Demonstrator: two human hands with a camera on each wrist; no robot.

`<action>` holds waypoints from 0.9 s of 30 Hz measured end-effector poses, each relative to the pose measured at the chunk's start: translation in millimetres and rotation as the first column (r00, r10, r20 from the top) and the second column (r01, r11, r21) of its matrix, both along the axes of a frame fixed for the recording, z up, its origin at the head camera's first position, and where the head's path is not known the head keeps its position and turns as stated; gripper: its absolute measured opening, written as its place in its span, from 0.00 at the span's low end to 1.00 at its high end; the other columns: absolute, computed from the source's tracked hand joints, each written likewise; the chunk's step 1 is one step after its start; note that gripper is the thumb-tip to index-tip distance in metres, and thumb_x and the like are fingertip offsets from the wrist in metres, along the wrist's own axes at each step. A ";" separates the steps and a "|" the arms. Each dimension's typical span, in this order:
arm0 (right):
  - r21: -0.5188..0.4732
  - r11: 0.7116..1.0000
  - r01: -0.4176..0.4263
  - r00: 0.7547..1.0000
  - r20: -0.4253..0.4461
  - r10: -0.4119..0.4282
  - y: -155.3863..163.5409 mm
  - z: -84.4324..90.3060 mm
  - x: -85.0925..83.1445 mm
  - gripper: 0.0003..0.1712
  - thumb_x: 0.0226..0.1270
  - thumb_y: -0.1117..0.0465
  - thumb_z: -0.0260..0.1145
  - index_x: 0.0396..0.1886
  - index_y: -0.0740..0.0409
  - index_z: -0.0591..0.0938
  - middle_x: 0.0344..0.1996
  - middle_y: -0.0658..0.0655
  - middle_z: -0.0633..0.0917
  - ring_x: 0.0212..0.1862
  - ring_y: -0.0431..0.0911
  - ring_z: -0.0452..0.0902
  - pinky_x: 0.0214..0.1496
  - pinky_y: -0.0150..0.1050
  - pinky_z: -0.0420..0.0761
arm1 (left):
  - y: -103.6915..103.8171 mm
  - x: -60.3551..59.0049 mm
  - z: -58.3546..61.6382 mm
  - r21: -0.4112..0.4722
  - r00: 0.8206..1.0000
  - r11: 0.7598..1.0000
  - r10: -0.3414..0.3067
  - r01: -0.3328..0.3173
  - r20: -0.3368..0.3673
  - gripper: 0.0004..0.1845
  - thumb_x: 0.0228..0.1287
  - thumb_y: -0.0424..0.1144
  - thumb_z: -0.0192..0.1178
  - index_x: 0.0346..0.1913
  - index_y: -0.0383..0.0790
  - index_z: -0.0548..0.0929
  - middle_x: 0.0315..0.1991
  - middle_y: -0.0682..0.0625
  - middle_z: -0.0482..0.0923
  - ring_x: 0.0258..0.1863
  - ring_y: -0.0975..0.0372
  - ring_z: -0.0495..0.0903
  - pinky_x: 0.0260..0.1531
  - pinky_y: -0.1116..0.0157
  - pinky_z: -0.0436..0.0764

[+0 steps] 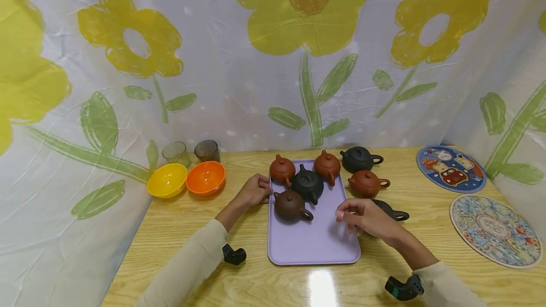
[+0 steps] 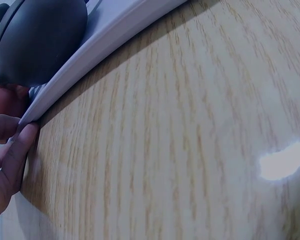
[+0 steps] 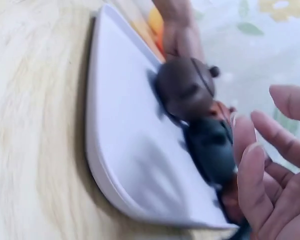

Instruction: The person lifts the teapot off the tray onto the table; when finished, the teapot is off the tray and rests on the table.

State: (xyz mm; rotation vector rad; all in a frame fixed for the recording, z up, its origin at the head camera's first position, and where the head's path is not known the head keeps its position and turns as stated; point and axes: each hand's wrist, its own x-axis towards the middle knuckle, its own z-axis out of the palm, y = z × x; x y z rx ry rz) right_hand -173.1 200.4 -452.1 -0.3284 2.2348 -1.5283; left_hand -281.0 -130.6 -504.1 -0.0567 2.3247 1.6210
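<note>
Behind everything, a white curtain [image 1: 239, 89] printed with yellow flowers fills the upper half of the head view. Below it the wooden desk [image 1: 179, 231] spreads across the lower half. At the centre of the frame lies a lilac tray [image 1: 315, 245], long side running away from the person. Four teapots stand on its far half: a reddish one [image 1: 282, 170] at the far left corner, another reddish one [image 1: 327, 167] at the far right, a dark grey one [image 1: 307, 184] between them, and a brown teapot [image 1: 291, 205] nearest the person. Right of the tray, on the desk, are a dark teapot [image 1: 359, 158], a reddish teapot [image 1: 367, 183] and a black one [image 1: 390, 211] partly hidden behind the right hand. At the right edge lie two round mats, a blue one [image 1: 451, 168] and a patterned one [image 1: 495, 230]. At the left centre sit a yellow bowl [image 1: 167, 180] and an orange bowl [image 1: 205, 177], with two glasses [image 1: 191, 152] just behind them.

The left hand [image 1: 254, 191] rests at the tray's left edge, fingers [image 2: 10, 150] curled and touching the rim. The right hand [image 1: 364, 217] hovers over the tray's right edge, fingers [image 3: 255, 170] loosely spread and holding nothing.
</note>
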 end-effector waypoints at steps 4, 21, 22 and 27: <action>-0.013 1.000 0.011 0.998 0.054 -0.010 -18.2 -11.5 -5.3 0.21 0.71 0.53 0.66 0.50 0.67 0.81 0.42 0.64 0.86 0.29 0.46 0.80 0.24 0.36 0.79 | 0.2 -0.4 -0.7 -0.001 1.000 1.000 -0.004 0.004 0.000 0.18 0.65 0.23 0.59 0.57 0.26 0.71 0.44 0.40 0.73 0.35 0.58 0.77 0.32 0.64 0.89; -0.070 0.996 -0.050 0.974 0.219 0.064 -55.9 -35.7 -24.9 0.24 0.71 0.49 0.66 0.58 0.61 0.79 0.45 0.60 0.89 0.26 0.43 0.83 0.23 0.29 0.75 | -0.2 0.2 0.2 -0.008 1.000 1.000 -0.001 0.001 0.001 0.18 0.65 0.24 0.59 0.57 0.27 0.72 0.45 0.39 0.74 0.34 0.59 0.78 0.32 0.64 0.89; -0.073 0.996 -0.050 0.973 0.221 0.065 -57.2 -36.0 -25.2 0.24 0.71 0.49 0.66 0.58 0.61 0.79 0.44 0.60 0.89 0.26 0.42 0.83 0.23 0.29 0.75 | -0.2 0.3 0.2 -0.006 1.000 1.000 0.000 0.000 0.000 0.18 0.65 0.24 0.59 0.57 0.27 0.72 0.45 0.39 0.74 0.35 0.59 0.78 0.31 0.64 0.89; -0.059 0.997 -0.044 0.976 0.211 0.055 -62.8 -35.8 -26.3 0.22 0.72 0.49 0.65 0.55 0.61 0.81 0.42 0.59 0.89 0.25 0.43 0.83 0.23 0.30 0.75 | -0.1 0.1 -0.7 -0.013 1.000 1.000 0.003 -0.003 0.003 0.18 0.65 0.24 0.60 0.57 0.28 0.72 0.46 0.39 0.74 0.35 0.59 0.78 0.31 0.65 0.88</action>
